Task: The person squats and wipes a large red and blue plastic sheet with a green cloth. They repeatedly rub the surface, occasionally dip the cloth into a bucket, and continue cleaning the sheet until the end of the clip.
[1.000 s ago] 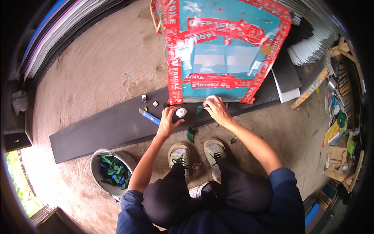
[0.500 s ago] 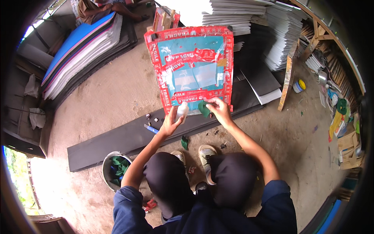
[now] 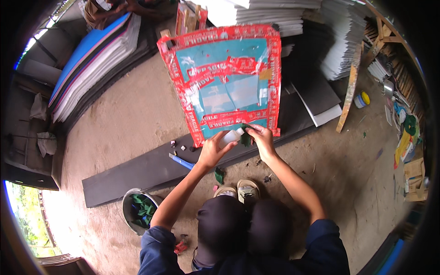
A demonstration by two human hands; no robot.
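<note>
My left hand (image 3: 212, 151) is closed round a small white plastic bottle (image 3: 230, 137), tilted so its tip meets or nearly meets a dark green scrap. My right hand (image 3: 264, 140) pinches that green scrap (image 3: 246, 139) between thumb and fingers. Just beyond both hands lies a blue-green panel (image 3: 229, 50) edged and patched with red printed tape. Under its near end stretches a long black foam sheet (image 3: 123, 182). On the sheet, left of my hands, rest a blue utility knife (image 3: 180, 161) and a few small dark and white bits (image 3: 183, 148).
A bucket (image 3: 127, 208) with green scraps stands left of my legs. Stacked sheets (image 3: 98, 59) lie far left, near a seated person (image 3: 103, 13); white sheets (image 3: 339, 41) pile up far right. A wooden plank (image 3: 350, 87) and yellow tub (image 3: 362, 99) are at right.
My left hand has brought the bottle to the right and tilted it toward the green scrap. The scrap has turned in my right fingers. My knees have drawn together.
</note>
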